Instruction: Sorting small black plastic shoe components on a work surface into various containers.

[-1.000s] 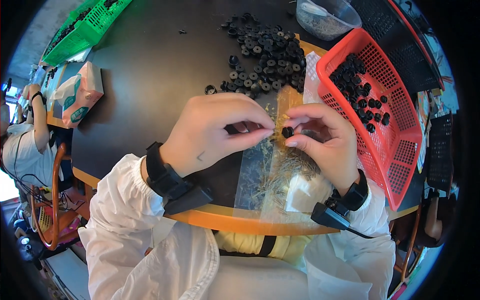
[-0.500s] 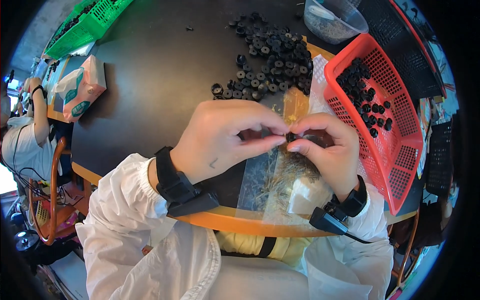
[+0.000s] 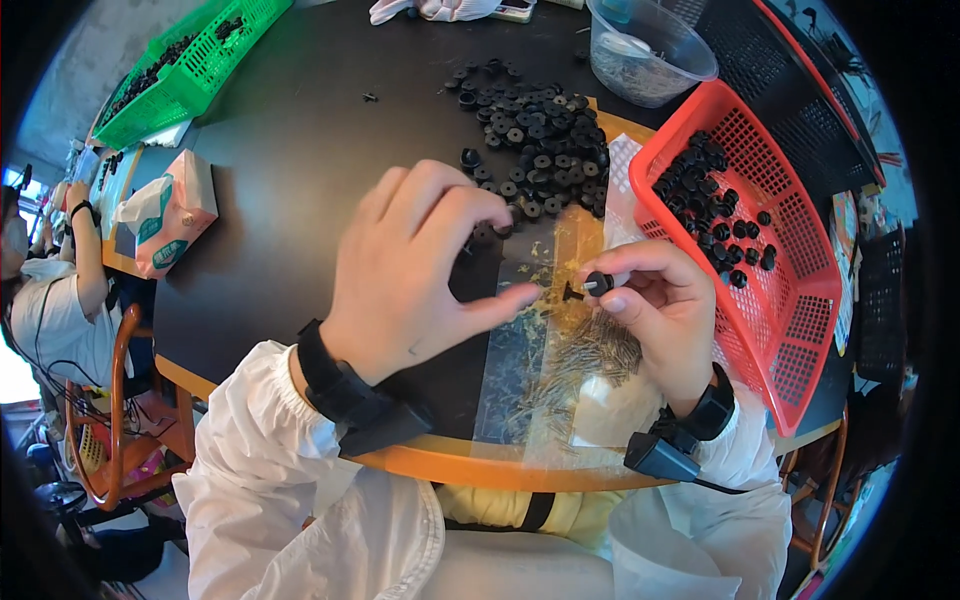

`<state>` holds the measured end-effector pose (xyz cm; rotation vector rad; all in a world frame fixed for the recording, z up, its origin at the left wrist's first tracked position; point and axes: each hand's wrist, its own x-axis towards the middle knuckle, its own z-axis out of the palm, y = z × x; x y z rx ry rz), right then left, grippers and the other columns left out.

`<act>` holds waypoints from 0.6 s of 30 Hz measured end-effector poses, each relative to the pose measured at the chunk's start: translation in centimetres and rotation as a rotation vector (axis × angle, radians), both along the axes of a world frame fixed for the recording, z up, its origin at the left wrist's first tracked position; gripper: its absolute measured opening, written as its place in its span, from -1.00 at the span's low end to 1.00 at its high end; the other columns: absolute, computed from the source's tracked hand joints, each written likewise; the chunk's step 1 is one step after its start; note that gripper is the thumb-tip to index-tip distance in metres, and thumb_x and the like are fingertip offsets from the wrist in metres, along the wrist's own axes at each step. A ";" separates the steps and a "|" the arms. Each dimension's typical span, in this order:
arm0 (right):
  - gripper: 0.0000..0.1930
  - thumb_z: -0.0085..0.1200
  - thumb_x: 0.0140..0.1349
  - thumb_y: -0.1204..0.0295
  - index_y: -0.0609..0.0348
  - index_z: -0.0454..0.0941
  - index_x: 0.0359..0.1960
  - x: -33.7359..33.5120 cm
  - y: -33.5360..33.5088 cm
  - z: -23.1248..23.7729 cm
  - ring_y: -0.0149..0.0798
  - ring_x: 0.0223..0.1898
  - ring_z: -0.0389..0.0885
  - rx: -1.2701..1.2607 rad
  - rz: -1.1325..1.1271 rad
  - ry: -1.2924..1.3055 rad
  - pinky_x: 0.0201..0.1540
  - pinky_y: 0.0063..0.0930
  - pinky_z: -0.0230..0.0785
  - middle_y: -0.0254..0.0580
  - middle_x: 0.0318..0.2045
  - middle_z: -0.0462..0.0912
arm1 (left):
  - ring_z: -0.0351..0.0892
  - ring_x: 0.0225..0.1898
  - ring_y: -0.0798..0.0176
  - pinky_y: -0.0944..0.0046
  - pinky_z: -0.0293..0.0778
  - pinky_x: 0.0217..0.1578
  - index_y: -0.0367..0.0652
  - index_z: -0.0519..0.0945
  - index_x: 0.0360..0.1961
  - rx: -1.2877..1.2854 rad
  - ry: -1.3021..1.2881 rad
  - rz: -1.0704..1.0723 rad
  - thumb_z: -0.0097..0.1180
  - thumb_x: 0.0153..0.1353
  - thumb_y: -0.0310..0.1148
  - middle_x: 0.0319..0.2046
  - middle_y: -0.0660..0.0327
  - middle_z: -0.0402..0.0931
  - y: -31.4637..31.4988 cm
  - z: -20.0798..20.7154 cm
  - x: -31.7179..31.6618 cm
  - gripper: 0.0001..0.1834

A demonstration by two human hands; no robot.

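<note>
Between the thumb and forefinger of my right hand (image 3: 660,310) is a small black knob (image 3: 598,284) with a pale streak on its face. Beside it shows a small dark T-shaped bit (image 3: 572,293); whether it is joined to the knob I cannot tell. My left hand (image 3: 410,265) is open, thumb and forefinger spread wide, its fingertips at the near edge of a heap of black round caps (image 3: 545,150), several with centre holes. Below my hands, loose metal pins (image 3: 590,355) lie on a clear plastic sheet (image 3: 510,385).
On the right a red basket (image 3: 790,330) holds black knobs, with a clear tub (image 3: 650,70) behind it and black crates (image 3: 790,90) beyond. A tissue pack (image 3: 185,215) and a green basket (image 3: 185,95) are at left. Another person (image 3: 60,300) sits at far left.
My hands were together, pinching a small black piece. The left has come away up and left and opened; the right keeps the knob. The view has shifted slightly.
</note>
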<state>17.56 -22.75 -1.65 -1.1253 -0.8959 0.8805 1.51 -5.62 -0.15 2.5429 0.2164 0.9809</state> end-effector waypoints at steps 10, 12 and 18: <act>-0.74 0.19 0.17 0.65 0.30 0.54 -0.09 0.0 0.0 -0.2 -0.44 -0.13 0.58 -0.037 0.016 -0.079 -0.01 -0.52 0.46 -0.21 -0.15 0.62 | 0.38 -0.33 0.17 0.19 0.28 -0.34 -0.01 0.50 -0.53 0.299 0.239 0.198 0.47 -0.31 -0.23 -0.39 0.31 0.37 1.7 0.4 -0.6 -0.64; -0.74 0.19 0.17 0.64 0.29 0.54 -0.08 -0.2 0.1 0.1 -0.44 -0.13 0.58 -0.083 0.031 -0.113 -0.01 -0.54 0.46 -0.24 -0.16 0.61 | 0.39 -0.33 0.19 0.20 0.29 -0.33 -0.01 0.53 -0.51 0.297 0.231 0.180 0.45 -0.27 -0.26 -0.43 0.31 0.39 1.8 -0.1 -0.6 -0.68; -0.74 0.19 0.17 0.63 0.29 0.55 -0.09 -0.8 0.3 0.1 -0.42 -0.12 0.60 -0.071 -0.107 -0.124 -0.03 -0.54 0.47 -0.24 -0.16 0.61 | 0.54 -0.34 0.20 0.27 0.44 -0.29 -0.14 0.62 -0.37 0.027 0.061 0.019 0.41 -0.13 -0.47 -0.30 0.23 0.57 1.3 0.2 -0.4 -0.75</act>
